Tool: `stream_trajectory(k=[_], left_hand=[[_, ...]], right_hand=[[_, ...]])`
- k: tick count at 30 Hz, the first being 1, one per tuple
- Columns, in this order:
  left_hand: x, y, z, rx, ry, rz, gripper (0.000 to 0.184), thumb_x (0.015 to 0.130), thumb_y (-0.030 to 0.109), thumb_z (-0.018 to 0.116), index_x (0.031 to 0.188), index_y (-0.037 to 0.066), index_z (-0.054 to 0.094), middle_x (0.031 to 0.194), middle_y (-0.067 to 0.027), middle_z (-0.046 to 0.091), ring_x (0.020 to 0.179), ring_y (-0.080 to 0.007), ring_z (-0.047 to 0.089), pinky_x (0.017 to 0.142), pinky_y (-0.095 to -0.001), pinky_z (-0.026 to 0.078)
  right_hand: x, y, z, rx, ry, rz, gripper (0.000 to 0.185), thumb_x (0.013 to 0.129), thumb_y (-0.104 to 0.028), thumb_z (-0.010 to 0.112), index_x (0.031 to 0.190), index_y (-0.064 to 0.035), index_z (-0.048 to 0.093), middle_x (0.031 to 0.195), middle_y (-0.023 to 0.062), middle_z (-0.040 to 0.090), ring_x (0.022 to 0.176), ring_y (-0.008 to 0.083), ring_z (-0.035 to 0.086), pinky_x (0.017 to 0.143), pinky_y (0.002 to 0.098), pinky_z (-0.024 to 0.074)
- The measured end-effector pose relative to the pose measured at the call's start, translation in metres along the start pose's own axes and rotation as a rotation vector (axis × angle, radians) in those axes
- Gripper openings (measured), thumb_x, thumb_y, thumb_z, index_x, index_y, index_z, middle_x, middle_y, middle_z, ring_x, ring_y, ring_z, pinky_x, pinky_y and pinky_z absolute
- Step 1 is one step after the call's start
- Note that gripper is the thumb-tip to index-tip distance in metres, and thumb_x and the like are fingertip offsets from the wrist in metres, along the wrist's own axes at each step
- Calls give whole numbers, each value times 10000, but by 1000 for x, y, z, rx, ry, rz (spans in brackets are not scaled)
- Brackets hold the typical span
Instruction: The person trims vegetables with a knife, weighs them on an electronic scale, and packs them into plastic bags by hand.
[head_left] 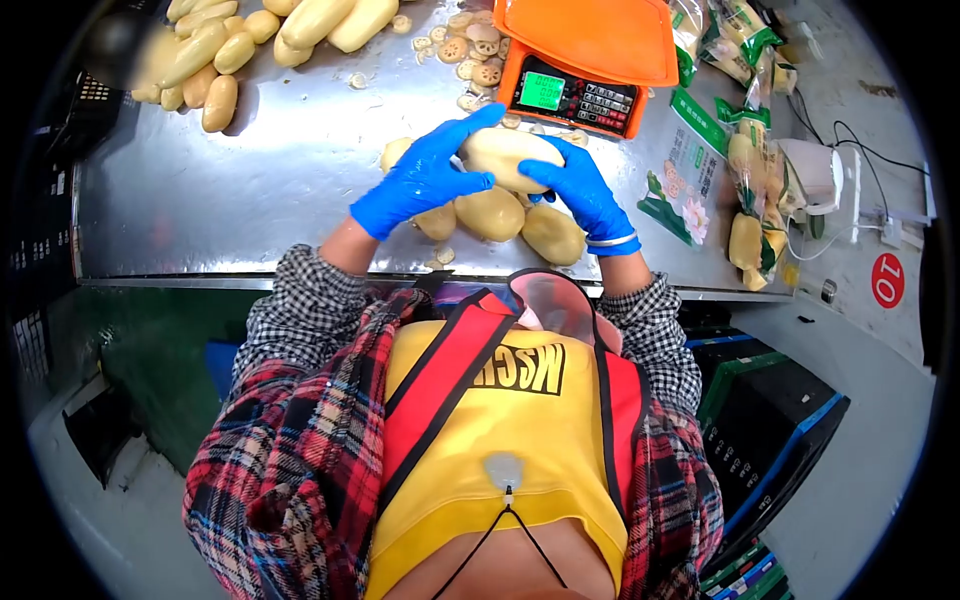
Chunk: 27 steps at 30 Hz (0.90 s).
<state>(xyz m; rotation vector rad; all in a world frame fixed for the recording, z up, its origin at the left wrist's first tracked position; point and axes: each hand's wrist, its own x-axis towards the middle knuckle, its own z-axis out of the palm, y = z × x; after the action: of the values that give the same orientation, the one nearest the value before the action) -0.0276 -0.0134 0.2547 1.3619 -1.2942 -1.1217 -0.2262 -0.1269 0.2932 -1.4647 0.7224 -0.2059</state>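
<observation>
Between my two hands, above the metal table, is a pale peeled lotus root segment (508, 158). My left hand (428, 172), in a blue glove, wraps its left end, thumb below and fingers stretched over the top. At the right end, my right hand (588, 196), also gloved in blue, grips it with the thumb across the front. Under and around the hands lie more lotus root segments, among them one (489, 214) in the middle and one (553, 235) to the right. Parts of others are hidden behind the left hand.
An orange weighing scale (590, 75) with a lit green display stands beyond my hands. Cut lotus root slices (470, 52) lie left of it. More segments (203, 50) are heaped far left. Packed bags (748, 160) and a printed sheet (690, 165) line the right side; black crates (765, 430) stand below.
</observation>
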Motion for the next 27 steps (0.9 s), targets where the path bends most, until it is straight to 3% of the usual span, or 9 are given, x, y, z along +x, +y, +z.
stream_trajectory(k=[1, 5, 11, 16, 20, 22, 24, 25, 27], left_hand=[[1, 2, 1, -27, 54, -25, 733, 719, 106, 758, 1375, 138, 434, 1350, -85, 479, 1175, -190, 505, 880, -317, 484], [5, 14, 6, 107, 241, 145, 690, 651, 75, 803, 1279, 93, 518, 1263, -77, 538, 1138, -213, 538, 924, -334, 472], [11, 12, 29, 277, 431, 386, 652, 596, 66, 840, 1180, 70, 551, 1168, -103, 554, 1068, -244, 562, 922, -341, 471], [9, 11, 52, 226, 519, 305, 608, 602, 100, 843, 1142, 79, 567, 1106, -114, 544, 1000, -277, 565, 874, -368, 474], [5, 27, 71, 438, 582, 373, 485, 673, 145, 789, 1108, 69, 589, 1065, -142, 557, 950, -323, 576, 827, -387, 479], [5, 39, 85, 538, 442, 498, 347, 705, 160, 731, 1024, 63, 633, 994, -138, 604, 902, -333, 584, 776, -408, 482], [-5, 55, 94, 706, 212, 615, 358, 698, 164, 727, 1034, 75, 641, 982, -111, 621, 860, -316, 601, 769, -399, 487], [-7, 63, 99, 631, 185, 663, 348, 710, 132, 748, 1037, 70, 645, 953, -79, 636, 832, -271, 616, 767, -366, 492], [-11, 70, 111, 390, 332, 554, 364, 713, 110, 769, 1049, 60, 640, 967, -77, 628, 848, -247, 616, 773, -352, 489]], right_hand=[[2, -4, 3, 39, -4, -96, 596, 794, -172, 711, 1318, -21, 471, 1079, 77, 632, 950, 150, 615, 750, 266, 514], [-6, -4, 8, 290, 100, -292, 775, 691, 10, 762, 1373, -27, 396, 1263, 117, 536, 1117, 206, 557, 964, 344, 468], [-17, 17, 23, 428, 402, -358, 650, 740, 33, 714, 1310, -7, 403, 1209, 161, 542, 1091, 232, 567, 907, 327, 505], [-22, 30, 29, 583, 528, -270, 560, 790, 22, 671, 1294, -3, 427, 1183, 145, 562, 1084, 197, 565, 890, 303, 503], [-26, 25, 39, 820, 361, -215, 602, 888, -154, 641, 1384, -35, 321, 1270, 136, 504, 1092, 184, 558, 912, 298, 487], [-27, 31, 35, 1189, 198, -74, 681, 914, -559, 471, 1395, -100, 322, 1289, 129, 492, 1078, 248, 565, 912, 393, 496], [-34, 27, 15, 1369, 45, -12, 759, 876, -687, 377, 1374, -114, 365, 1283, 159, 497, 1044, 284, 578, 881, 434, 511], [-35, 36, 6, 1303, 131, 16, 778, 874, -709, 326, 1380, -119, 377, 1272, 192, 507, 1014, 304, 587, 838, 438, 528], [-40, 49, -17, 1439, -185, -104, 764, 887, -674, 350, 1398, -106, 356, 1263, 206, 513, 988, 312, 594, 809, 429, 537]])
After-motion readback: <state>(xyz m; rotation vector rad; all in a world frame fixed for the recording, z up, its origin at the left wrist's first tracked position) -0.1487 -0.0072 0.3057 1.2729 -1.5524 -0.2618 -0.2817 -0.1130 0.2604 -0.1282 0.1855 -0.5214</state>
